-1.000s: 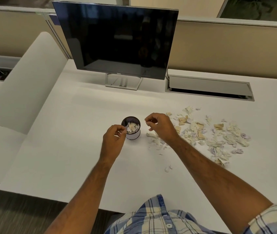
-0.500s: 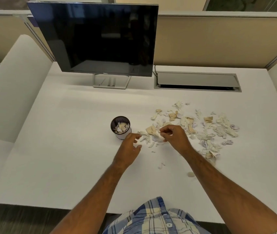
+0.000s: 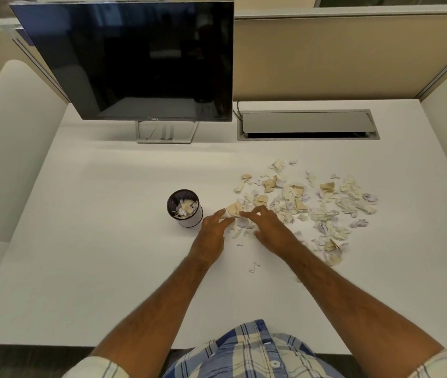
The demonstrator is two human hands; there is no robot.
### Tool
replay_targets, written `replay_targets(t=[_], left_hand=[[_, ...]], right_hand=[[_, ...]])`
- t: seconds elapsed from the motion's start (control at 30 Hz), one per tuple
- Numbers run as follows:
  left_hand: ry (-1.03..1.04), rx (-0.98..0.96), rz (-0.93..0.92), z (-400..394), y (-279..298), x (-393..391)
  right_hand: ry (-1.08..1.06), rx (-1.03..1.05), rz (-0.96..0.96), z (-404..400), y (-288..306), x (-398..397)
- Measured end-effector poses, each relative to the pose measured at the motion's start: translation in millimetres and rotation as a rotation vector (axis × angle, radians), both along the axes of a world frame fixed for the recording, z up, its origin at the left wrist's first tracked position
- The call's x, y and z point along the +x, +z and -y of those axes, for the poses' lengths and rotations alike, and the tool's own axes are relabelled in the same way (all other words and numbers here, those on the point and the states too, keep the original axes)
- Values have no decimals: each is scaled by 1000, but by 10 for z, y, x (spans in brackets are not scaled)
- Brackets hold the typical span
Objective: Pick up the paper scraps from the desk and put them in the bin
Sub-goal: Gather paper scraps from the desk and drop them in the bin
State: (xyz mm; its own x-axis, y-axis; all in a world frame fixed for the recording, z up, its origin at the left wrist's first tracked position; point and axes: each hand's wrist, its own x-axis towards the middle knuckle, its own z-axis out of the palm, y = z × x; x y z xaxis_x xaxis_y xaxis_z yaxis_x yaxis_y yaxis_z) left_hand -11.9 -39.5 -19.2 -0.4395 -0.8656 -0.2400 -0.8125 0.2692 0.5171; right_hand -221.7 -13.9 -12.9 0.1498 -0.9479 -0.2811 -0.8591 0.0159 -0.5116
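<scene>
Both forearms are reaching forward over the white surface [image 3: 94, 241], and the two hands are meeting at the near-left edge of the scraps [image 3: 312, 203]. The left hand [image 3: 212, 233] is lying low and palm down, its fingers [image 3: 221, 215] stretched out fairly straight and spread, the tips touching a tan scrap [image 3: 234, 208] at the edge of the pile. The right hand [image 3: 270, 227] is lying just beside it, also palm down, with its fingers pointing left toward the same tan scrap and its thumb sticking out on the near side. Whether the right grip is pinching anything I cannot tell; a small white bit is showing at its knuckles, and the fingertips are blurred. The left grip is spread and holding nothing that shows.

The bin [image 3: 184, 208], a small round dark mesh cup with a pale lower band, is standing upright just left of the left hand, apart from it. It is holding a small heap of white and tan scraps that is sitting below the rim. Most scraps are lying loose on the surface to the right of the hands, with a few stray white bits near the wrists.

A dark monitor [image 3: 129, 58] is standing at the back left, and a grey cable tray [image 3: 308, 124] is sitting to its right.
</scene>
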Motion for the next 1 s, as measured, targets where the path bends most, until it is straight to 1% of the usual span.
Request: replay_targets(t=[0.1,0.23,0.37,0.47,0.57,0.7,0.83,0.9,1.0], left_hand=[[-10,-27,19,4,-12,-4],[-23,-22,17,22,-4,13],[-20,-16,29,55,-1,4],[-4,3,-11,73,-10,-9],[47,31,-60,75,-20,11],[176,93,-116,50,-18,19],[204,139,-119,63,-12,32],[269,172,-131,66,-4,52],[371,173,-207,59,14,88]], right_hand=[[71,-45,-33,28,9,58],[110,-78,-81,33,4,104],[147,-61,-106,59,7,127],[202,-86,-151,74,6,116],[233,-81,-176,83,16,98],[248,-74,-175,114,26,91],[190,-37,-125,100,24,81],[88,-6,-50,103,38,81],[-67,6,76,131,86,65]])
